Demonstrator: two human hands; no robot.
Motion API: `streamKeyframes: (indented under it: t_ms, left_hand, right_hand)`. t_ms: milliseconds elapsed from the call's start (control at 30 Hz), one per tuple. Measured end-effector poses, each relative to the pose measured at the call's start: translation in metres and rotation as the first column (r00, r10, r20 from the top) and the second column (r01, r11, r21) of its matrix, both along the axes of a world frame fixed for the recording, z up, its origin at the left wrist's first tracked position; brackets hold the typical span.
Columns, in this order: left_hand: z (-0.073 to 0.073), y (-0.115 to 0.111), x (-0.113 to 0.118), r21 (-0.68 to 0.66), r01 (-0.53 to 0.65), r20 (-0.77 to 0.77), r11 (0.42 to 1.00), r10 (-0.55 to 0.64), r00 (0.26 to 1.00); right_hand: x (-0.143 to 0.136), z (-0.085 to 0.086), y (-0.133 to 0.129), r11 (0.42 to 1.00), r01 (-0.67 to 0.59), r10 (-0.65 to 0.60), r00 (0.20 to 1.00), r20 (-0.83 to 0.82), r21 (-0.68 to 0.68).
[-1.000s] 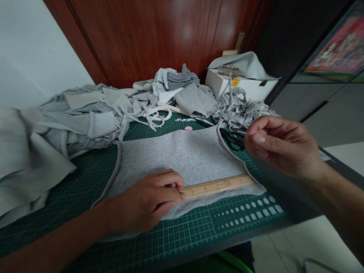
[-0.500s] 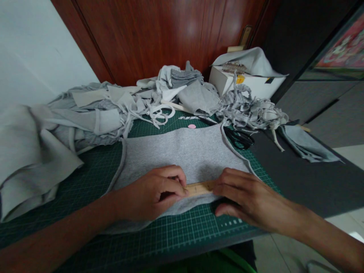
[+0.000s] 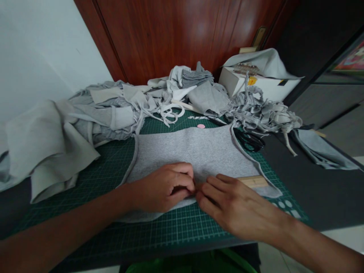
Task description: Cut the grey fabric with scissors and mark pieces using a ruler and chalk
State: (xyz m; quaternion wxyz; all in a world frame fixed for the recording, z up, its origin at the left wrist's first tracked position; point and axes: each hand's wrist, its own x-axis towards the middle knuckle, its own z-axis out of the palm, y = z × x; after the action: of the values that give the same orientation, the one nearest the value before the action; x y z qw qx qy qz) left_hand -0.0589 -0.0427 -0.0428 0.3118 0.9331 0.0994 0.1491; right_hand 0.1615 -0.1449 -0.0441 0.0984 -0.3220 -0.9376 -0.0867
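A piece of grey knit fabric (image 3: 182, 148) with raised, curled side edges lies on a green cutting mat (image 3: 196, 227). Across its near part runs a wooden ruler (image 3: 253, 181), whose right end shows beyond my right hand. My left hand (image 3: 167, 187) is closed in a pinch by the ruler's hidden left part, fingertips down on the cloth. Close beside it, my right hand (image 3: 227, 199) lies over the ruler with bent fingers pressed together, its fingertips almost touching those of my left. What sits between the fingertips is mostly hidden.
Grey fabric pieces (image 3: 110, 110) are heaped along the back and left. Behind the right side stand a white box (image 3: 263, 86) and a tangle of grey strips (image 3: 267, 110). Black-handled scissors (image 3: 250, 141) lie by the fabric's right edge, a pink disc (image 3: 201, 126) beyond it.
My right hand has moved left along the ruler towards my left hand, uncovering the ruler's right end. The whole view has shifted slightly.
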Motion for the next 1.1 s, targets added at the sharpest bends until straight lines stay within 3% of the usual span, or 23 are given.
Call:
streamKeyframes:
  t_ms: [200,367,667,967,1100]
  left_hand:
    - [0.002,0.0,-0.002,0.012,-0.004,-0.028,1.0,0.005,1.0]
    - [0.001,0.001,-0.001,0.018,0.005,-0.042,1.0,-0.004,0.999]
    - [-0.003,0.002,-0.003,0.034,-0.009,-0.071,0.999,0.012,0.997]
    - [-0.002,-0.003,-0.001,0.138,0.004,-0.048,0.99,0.003,0.999]
    - [-0.003,-0.005,0.0,0.175,-0.024,0.009,0.984,0.023,1.0]
  right_hand:
    - [-0.002,0.001,-0.02,0.982,0.186,-0.188,0.981,-0.056,-0.042]
    - [-0.001,-0.007,-0.027,0.968,0.237,-0.248,0.954,-0.166,-0.083]
    - [0.035,0.002,-0.029,0.952,0.305,-0.305,0.952,-0.003,0.025]
    - [0.022,-0.003,-0.012,0.973,0.211,-0.197,0.971,-0.137,0.095]
    - [0.018,-0.004,-0.006,0.983,0.172,-0.16,0.976,-0.15,0.064]
